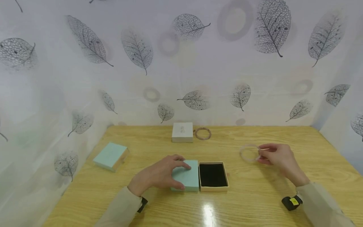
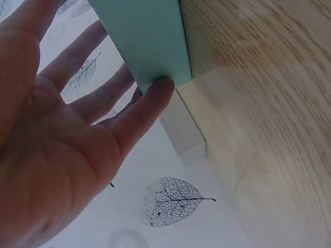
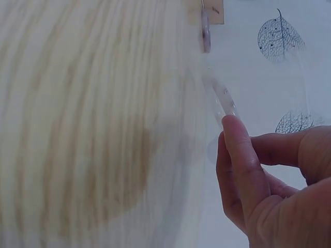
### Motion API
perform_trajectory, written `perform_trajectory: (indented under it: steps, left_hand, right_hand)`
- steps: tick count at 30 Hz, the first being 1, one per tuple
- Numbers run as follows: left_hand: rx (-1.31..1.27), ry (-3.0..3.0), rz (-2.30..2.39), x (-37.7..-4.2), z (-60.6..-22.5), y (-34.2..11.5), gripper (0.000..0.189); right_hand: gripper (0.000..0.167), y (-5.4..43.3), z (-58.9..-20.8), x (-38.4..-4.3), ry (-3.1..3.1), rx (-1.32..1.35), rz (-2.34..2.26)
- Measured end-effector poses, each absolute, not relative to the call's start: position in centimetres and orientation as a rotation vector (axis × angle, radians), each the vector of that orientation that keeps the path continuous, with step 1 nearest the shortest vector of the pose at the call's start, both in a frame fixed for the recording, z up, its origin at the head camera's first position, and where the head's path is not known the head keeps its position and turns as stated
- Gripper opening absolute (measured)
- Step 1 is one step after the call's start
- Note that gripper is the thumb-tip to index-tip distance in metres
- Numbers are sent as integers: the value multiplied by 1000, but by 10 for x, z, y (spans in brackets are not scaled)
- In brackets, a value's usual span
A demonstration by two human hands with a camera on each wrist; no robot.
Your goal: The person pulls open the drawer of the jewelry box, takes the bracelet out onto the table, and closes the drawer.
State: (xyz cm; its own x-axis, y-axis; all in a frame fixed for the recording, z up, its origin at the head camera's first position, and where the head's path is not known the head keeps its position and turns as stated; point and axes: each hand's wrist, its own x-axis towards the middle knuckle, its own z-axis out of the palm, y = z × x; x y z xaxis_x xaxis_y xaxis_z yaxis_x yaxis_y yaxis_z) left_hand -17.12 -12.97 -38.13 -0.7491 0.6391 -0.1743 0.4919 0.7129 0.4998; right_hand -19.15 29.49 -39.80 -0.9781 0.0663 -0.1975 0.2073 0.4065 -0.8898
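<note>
In the head view my left hand [image 1: 167, 173] rests on a mint-green box [image 1: 185, 176], with thumb and index finger spread over its top. In the left wrist view the fingers look fairly straight, and one fingertip touches the side of the green box [image 2: 150, 41]. Right beside that box lies an uncovered box with a black lining [image 1: 212, 175]. Over to the right, my right hand [image 1: 276, 157] pinches a pale translucent bangle [image 1: 246, 158] by its rim between thumb and fingers. The right wrist view shows the bangle [image 3: 223, 98] nearly edge-on above the fingertips.
A white box [image 1: 182, 132] stands at the table's back edge, with a brownish-pink bangle [image 1: 203, 133] next to it. Another mint-green box [image 1: 110, 155] lies at the left. A leaf-printed curtain [image 1: 181, 69] hangs behind and beside the wooden table [image 1: 158, 208].
</note>
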Motion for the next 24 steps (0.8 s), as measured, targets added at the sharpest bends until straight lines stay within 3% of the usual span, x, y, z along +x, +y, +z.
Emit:
perform_trajectory:
  steps: [24]
  left_hand:
    - [876,2579,620,-172,-381,-131,61]
  right_hand:
    - [49,316,-408,-222,2531,352,-1594]
